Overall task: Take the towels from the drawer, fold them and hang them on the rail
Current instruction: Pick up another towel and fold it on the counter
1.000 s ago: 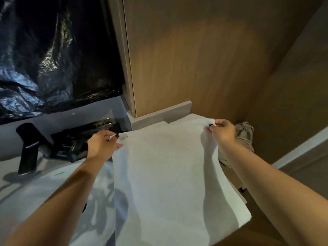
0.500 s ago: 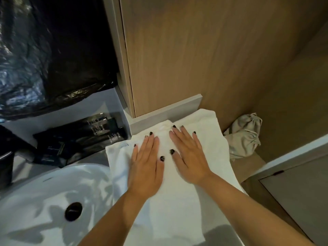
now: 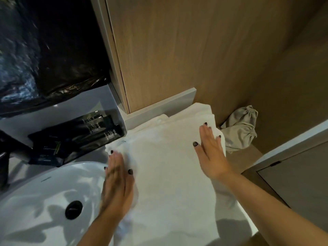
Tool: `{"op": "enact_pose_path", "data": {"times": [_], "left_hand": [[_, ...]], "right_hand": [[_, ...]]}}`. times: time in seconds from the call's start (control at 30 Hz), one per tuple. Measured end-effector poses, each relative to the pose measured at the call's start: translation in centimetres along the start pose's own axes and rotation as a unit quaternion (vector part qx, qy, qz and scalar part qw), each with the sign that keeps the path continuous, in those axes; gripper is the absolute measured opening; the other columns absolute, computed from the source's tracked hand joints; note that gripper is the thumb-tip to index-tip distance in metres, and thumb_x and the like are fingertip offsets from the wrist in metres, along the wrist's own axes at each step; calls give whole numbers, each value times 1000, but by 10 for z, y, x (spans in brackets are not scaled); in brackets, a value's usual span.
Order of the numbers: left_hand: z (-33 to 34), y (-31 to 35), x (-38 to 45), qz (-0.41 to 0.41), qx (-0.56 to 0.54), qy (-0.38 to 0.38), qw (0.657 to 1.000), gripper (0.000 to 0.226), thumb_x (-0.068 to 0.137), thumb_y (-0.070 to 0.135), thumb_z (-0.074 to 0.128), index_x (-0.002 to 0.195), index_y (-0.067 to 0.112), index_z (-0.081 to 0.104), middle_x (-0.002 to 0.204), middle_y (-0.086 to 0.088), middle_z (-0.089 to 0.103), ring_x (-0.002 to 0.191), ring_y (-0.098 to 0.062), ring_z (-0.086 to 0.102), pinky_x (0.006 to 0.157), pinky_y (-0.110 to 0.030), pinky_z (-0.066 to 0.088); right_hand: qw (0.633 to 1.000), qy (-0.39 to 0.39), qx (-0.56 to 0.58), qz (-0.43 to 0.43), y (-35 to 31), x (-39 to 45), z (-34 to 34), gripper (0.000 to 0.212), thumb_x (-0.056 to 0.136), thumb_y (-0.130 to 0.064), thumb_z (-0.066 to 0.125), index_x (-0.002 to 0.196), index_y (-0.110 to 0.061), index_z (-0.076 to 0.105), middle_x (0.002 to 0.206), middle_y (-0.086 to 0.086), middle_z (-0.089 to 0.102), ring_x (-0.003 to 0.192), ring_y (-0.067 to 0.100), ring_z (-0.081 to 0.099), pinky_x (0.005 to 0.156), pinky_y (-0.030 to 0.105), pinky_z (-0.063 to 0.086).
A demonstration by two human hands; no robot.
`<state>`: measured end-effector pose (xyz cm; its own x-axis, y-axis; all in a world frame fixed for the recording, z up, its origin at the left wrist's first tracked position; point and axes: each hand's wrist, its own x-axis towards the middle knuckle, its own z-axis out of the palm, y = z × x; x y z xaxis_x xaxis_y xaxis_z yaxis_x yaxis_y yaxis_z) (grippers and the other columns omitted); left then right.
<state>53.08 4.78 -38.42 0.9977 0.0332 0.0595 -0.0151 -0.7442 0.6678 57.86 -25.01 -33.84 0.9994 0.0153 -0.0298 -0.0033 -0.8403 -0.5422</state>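
Both hands slid apart since a moment ago: left hand (image 3: 117,181), right hand (image 3: 212,153), fingers straight, flattening towel (image 3: 168,166) mid-frame; fold underway.

One white towel (image 3: 168,166), two hands, one sink (image 3: 44,201), one grey drawstring pouch (image 3: 239,128).

White towel (image 3: 166,167) flat beside sink

Bathroom, white washbasin (image 3: 44,201) with black drain (image 3: 73,209), dark toiletry packets (image 3: 74,135) on counter, wood-panelled walls (image 3: 177,50)
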Motion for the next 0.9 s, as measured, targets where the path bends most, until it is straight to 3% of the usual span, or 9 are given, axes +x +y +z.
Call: {"op": "enact_pose_path", "data": {"times": [0.1, 0.17, 0.27, 0.33, 0.43, 0.57, 0.7, 0.8, 0.9], "left_hand": [[0, 43, 0, 48, -17, 59, 997, 67, 102, 39, 25, 157, 17, -5, 164, 8, -7, 152, -8, -6, 123, -29, 4], [16, 69, -8, 123, 2, 42, 992, 62, 102, 31, 23, 156, 8, 3, 165, -4, -1, 153, -16, -3, 123, -34, 2], [40, 78, -21, 135, 19, -1, 991, 62, 98, 24, 27, 155, 2, 13, 163, -13, 11, 152, -23, 5, 122, -39, 5], [48, 63, -26, 146, 66, -2, 987, 64, 97, 27, 29, 154, 0, 18, 161, -19, 19, 150, -28, 11, 122, -42, 8], [53, 44, -29, 168, 108, 0, 980, 64, 102, 38, 21, 155, 4, 13, 162, -20, 17, 152, -29, 10, 123, -41, 6], [55, 41, -30, 167, 134, -10, 977, 67, 102, 43, 20, 157, 6, 7, 165, -17, 8, 152, -30, 8, 124, -42, 5], [51, 43, -39, 146, 156, -16, 977, 71, 100, 42, 26, 156, 4, 5, 165, -16, 0, 153, -29, 1, 123, -42, 3], [47, 47, -58, 126, 157, -18, 979, 72, 101, 36, 35, 155, 2, 2, 165, -14, -6, 153, -26, -5, 124, -40, 3], [49, 56, -95, 82, 127, -43, 988, 74, 101, 25, 39, 154, 4, -7, 163, -10, -17, 152, -22, -14, 124, -40, 3]], "right_hand": [[987, 124, 10, -97, -35, -28, 8, 54, 104, -22, 30, 157, -19, 20, 165, -7, 12, 152, 10, 1, 122, 29, -6], [978, 123, 5, -169, -53, -46, 28, 55, 100, -17, 34, 154, -12, 27, 164, 2, 19, 152, 18, 10, 123, 37, 1], [966, 109, -96, -214, -52, -60, 58, 58, 98, -19, 35, 154, -10, 23, 163, 8, 17, 152, 26, 12, 121, 50, 12], [963, 110, -128, -211, -42, -61, 68, 61, 99, -25, 34, 156, -13, 16, 164, 8, 14, 152, 27, 11, 120, 52, 12], [960, 105, -146, -215, -30, -57, 74, 60, 103, -36, 23, 158, -17, 6, 166, 6, 6, 152, 28, 8, 121, 51, 7], [978, 113, -106, -142, -6, -63, 76, 74, 100, -53, 27, 158, -14, 3, 165, 10, 4, 152, 29, 7, 123, 46, 2], [994, 80, -64, -31, 30, -74, 60, 75, 99, -57, 19, 158, -13, -1, 165, 2, 2, 152, 15, -1, 123, 40, 4], [996, 38, -86, -7, 35, -80, 46, 71, 101, -49, 18, 157, -13, -5, 164, -2, -8, 150, 8, -15, 124, 42, 1], [995, 77, -63, 19, 15, -103, 45, 63, 103, -25, 30, 158, -14, 0, 165, 0, -6, 150, 11, -14, 124, 43, -2]]}}
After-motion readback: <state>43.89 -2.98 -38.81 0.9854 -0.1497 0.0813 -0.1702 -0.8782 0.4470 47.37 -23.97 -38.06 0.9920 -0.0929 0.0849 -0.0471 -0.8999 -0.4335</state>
